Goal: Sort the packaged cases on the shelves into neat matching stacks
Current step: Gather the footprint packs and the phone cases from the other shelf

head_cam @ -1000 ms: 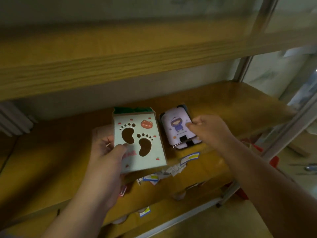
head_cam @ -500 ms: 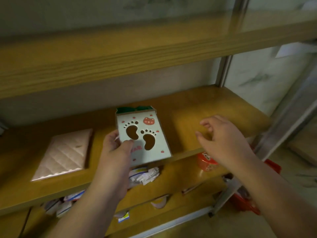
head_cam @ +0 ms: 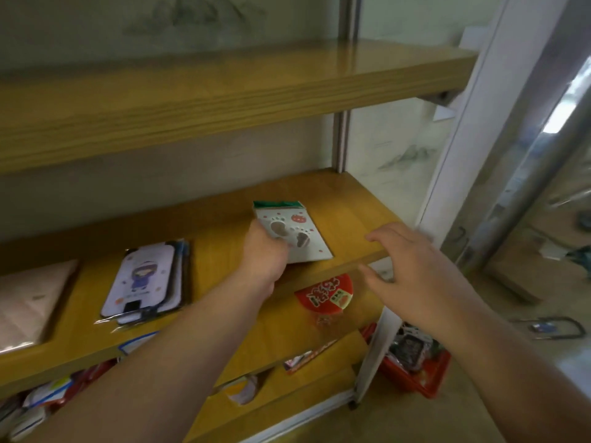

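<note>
1. The left hand [head_cam: 263, 251] grips the footprint case [head_cam: 295, 233] by its near left corner, the pack lying flat or nearly so on the middle shelf [head_cam: 358, 203].
2. The right hand [head_cam: 415, 270] hovers spread, holding nothing, just right of that case, over the shelf's front edge.
3. Left of the left arm, a stack of cartoon-girl cases [head_cam: 147, 279] looks gathered; further left lies a pink quilted case [head_cam: 28, 302].
4. Below both arms, loose packets [head_cam: 48, 398] crowd the lower shelf, so most sorting likely remains.
</note>
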Demonstrator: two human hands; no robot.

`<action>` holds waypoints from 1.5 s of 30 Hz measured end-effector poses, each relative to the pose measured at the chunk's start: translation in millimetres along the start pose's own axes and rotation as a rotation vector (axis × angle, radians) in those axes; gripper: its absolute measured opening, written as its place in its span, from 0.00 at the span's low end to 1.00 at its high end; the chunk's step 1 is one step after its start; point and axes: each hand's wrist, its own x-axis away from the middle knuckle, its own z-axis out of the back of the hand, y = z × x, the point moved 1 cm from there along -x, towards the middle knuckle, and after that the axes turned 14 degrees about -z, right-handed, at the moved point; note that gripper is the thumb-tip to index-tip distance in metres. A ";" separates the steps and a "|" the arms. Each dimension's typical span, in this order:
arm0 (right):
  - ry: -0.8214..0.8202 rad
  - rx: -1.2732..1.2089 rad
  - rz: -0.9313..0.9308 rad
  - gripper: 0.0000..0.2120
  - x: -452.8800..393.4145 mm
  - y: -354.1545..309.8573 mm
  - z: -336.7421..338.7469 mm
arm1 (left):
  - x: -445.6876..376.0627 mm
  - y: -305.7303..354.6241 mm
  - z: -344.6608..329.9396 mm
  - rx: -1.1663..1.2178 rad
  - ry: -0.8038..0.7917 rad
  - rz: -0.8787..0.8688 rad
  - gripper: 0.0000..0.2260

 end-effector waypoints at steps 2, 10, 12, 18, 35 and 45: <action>-0.010 -0.009 0.018 0.25 -0.4 3.2 0.0 | -3.2 -2.1 -3.6 -0.112 -0.026 -0.034 0.20; -0.018 -0.045 0.103 0.23 -14.9 -8.7 -13.0 | 19.4 1.7 27.6 -0.504 -0.127 -0.319 0.24; -0.023 -0.068 0.121 0.24 -21.5 -20.2 -22.3 | 32.2 1.4 48.2 -0.631 -0.124 -0.373 0.26; -0.019 -0.150 0.202 0.23 -33.5 -78.9 -55.7 | 71.4 7.2 122.5 -1.005 -0.080 -0.553 0.24; -0.148 -0.257 0.472 0.18 76.3 -310.8 -109.4 | 199.2 -26.7 373.9 -1.117 0.215 -0.352 0.24; -0.198 -0.295 0.639 0.18 207.7 -490.1 -152.2 | 314.7 -64.6 563.9 -1.126 0.380 -0.314 0.22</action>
